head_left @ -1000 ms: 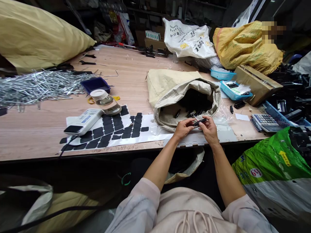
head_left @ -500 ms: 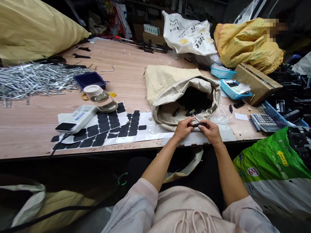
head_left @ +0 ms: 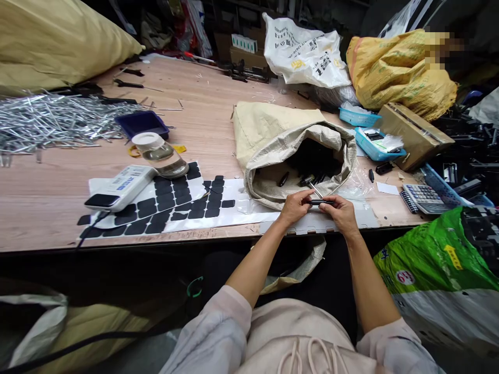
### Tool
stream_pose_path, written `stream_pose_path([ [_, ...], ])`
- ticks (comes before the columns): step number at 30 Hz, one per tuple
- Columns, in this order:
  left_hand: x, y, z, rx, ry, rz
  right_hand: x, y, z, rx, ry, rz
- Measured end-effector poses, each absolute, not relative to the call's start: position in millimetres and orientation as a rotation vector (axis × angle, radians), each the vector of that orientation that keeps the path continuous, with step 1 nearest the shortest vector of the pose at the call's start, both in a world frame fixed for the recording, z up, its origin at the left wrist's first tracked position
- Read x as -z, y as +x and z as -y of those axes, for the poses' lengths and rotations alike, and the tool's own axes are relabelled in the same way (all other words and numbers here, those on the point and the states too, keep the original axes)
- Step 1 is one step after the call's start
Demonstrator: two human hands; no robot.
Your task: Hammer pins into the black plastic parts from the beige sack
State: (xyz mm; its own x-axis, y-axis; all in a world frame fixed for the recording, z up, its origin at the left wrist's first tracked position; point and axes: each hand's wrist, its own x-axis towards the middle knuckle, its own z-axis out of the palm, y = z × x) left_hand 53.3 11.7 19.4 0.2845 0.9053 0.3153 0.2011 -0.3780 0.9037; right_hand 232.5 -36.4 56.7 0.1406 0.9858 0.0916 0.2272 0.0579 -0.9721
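Between my two hands lies a slim black piece (head_left: 320, 202), held level just in front of the mouth of a beige woven sack (head_left: 273, 122). My left hand (head_left: 296, 205) pinches its left end, while my right hand (head_left: 340, 212) has thumb and fingers closed on its right end. A thin silvery rod (head_left: 315, 191) slants up from beside the fingers toward the sack; whether it joins the black piece I cannot tell. Inside the sack's opening lie several black pieces, one of them a small black handle-like piece (head_left: 283, 179).
Left on the table are a heap of metal rods (head_left: 58, 120), a dark blue tray (head_left: 150, 125), a lidded jar (head_left: 163, 158), a white device (head_left: 120, 189) and sheets of black stickers (head_left: 198, 209). To the right stand blue baskets (head_left: 376, 148), a calculator (head_left: 423, 197) and a green bag (head_left: 424, 254).
My right hand has shifted slightly right and more of the black piece shows between the hands. Both hands keep hold of it; the view has tilted a little.
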Motion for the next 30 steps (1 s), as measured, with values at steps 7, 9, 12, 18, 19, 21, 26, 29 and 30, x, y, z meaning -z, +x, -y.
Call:
stream_pose_path([
  [7, -17.5, 56.1, -9.6, -1.161, 1.900, -1.015, -65.7, 232.6, 38.8, -0.667, -1.522, 1.499],
  [9, -17.3, 56.5, -9.1, -1.160, 1.913, -1.014, -69.6, 231.9, 40.3, -0.612, -1.533, 1.558],
  [12, -17.1, 56.3, -8.7, -1.160, 1.922, -1.003, -75.5, 230.0, 42.6, -0.539, -1.552, 1.647],
  [18, -17.2, 56.6, -7.9, -1.168, 1.918, -0.971, -82.9, 223.4, 44.3, -0.427, -1.582, 1.779],
  [19, -17.5, 56.7, -7.7, -1.164, 1.917, -0.973, -82.6, 223.7, 43.9, -0.419, -1.579, 1.778],
  [21, -18.3, 56.6, -7.4, -1.155, 1.905, -0.988, -80.3, 226.6, 42.3, -0.473, -1.578, 1.724],
  [26, -20.5, 55.6, -7.9, -1.124, 1.820, -1.038, -67.0, 232.9, 39.1, -0.667, -1.582, 1.546],
  [29, -20.5, 55.1, -9.1, -1.119, 1.755, -1.045, -60.1, 226.8, 40.9, -0.638, -1.569, 1.474],
  [30, -20.3, 54.9, -9.4, -1.118, 1.735, -1.043, -59.4, 224.2, 41.7, -0.638, -1.561, 1.454],
])
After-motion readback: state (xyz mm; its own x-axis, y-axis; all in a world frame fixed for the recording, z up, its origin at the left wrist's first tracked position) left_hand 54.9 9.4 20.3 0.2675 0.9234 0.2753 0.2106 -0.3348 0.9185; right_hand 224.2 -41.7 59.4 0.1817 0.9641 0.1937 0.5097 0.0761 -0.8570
